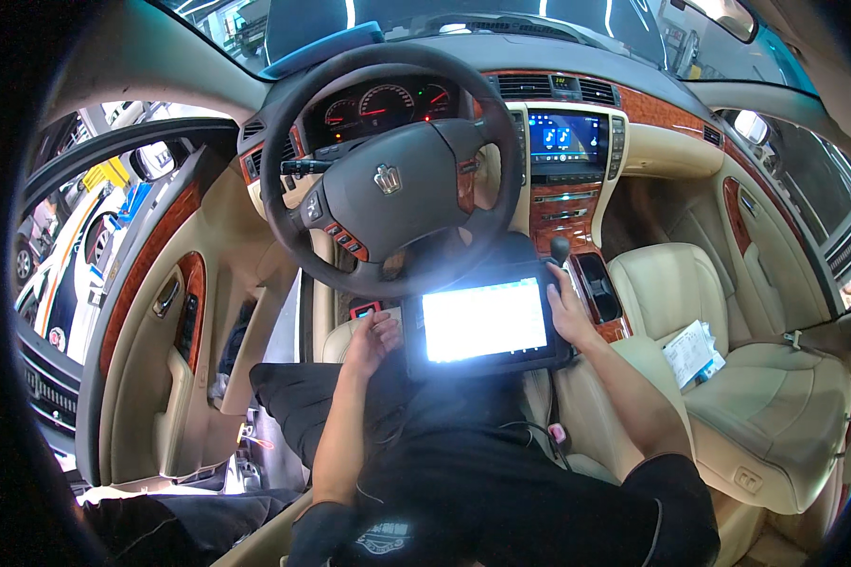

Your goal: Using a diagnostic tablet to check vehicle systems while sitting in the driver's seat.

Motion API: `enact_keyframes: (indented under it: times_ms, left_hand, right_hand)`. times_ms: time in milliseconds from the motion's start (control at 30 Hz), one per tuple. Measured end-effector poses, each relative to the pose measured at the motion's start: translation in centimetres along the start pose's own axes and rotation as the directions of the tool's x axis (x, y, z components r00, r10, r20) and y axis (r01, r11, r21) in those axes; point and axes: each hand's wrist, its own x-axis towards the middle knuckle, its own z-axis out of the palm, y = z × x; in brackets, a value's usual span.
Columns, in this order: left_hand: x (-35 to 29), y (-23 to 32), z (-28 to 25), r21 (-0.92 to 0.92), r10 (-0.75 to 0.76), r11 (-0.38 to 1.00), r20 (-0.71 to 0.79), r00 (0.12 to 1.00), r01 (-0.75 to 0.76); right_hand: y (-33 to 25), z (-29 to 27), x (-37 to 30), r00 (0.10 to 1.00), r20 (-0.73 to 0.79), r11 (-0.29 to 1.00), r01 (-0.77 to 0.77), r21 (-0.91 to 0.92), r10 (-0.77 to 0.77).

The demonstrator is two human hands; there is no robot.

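A tablet [487, 321] in a thick black case lies over my lap, its screen glaring white so its content cannot be read. My right hand [569, 307] grips the tablet's right edge, thumb on the front. Beside the left edge, my left hand [375, 338] is raised with its fingers curled in, and nothing shows in them. Just beyond that hand is a small red and black device [364, 309]. The dark steering wheel [388, 180] stands directly in front of the tablet.
The driver's door [180, 331] hangs open on the left, with dark-trousered legs [189, 520] near it. A gear lever [559, 249] rises beyond my right hand. Papers [690, 354] lie on the passenger seat [766, 397]. The dashboard screen [565, 138] is lit.
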Motion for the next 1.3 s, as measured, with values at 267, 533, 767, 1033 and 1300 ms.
enact_keyframes:
  times_ms: [267, 533, 767, 1033, 1300]
  left_hand:
    - [0.2, -0.3, -0.4, 0.071, -0.008, 0.997, -0.033, 0.999, 0.010]
    - [0.0, -0.4, 0.1, 0.140, -0.013, 0.990, -0.048, 0.999, 0.020]
    - [0.1, -0.4, 0.1, 0.144, -0.023, 0.989, -0.076, 0.997, 0.034]
    - [0.3, -0.5, -0.1, 0.135, -0.034, 0.990, -0.076, 0.997, 0.044]
    - [0.5, -0.6, -0.3, 0.141, -0.028, 0.989, -0.078, 0.997, 0.039]
  right_hand:
    - [-0.4, 0.0, -0.1, 0.999, 0.011, 0.999, -0.052, 0.000, 0.052]
    - [-1.5, -0.2, -0.3, 0.996, 0.026, 0.995, -0.088, 0.037, 0.087]
    - [-1.9, -0.4, -0.3, 0.996, 0.028, 0.996, -0.085, -0.008, 0.085]
    - [-2.4, -0.4, -0.4, 0.995, 0.030, 0.993, -0.092, -0.075, 0.095]
    - [-1.0, -0.1, -0.1, 0.995, 0.023, 0.994, -0.094, -0.048, 0.095]
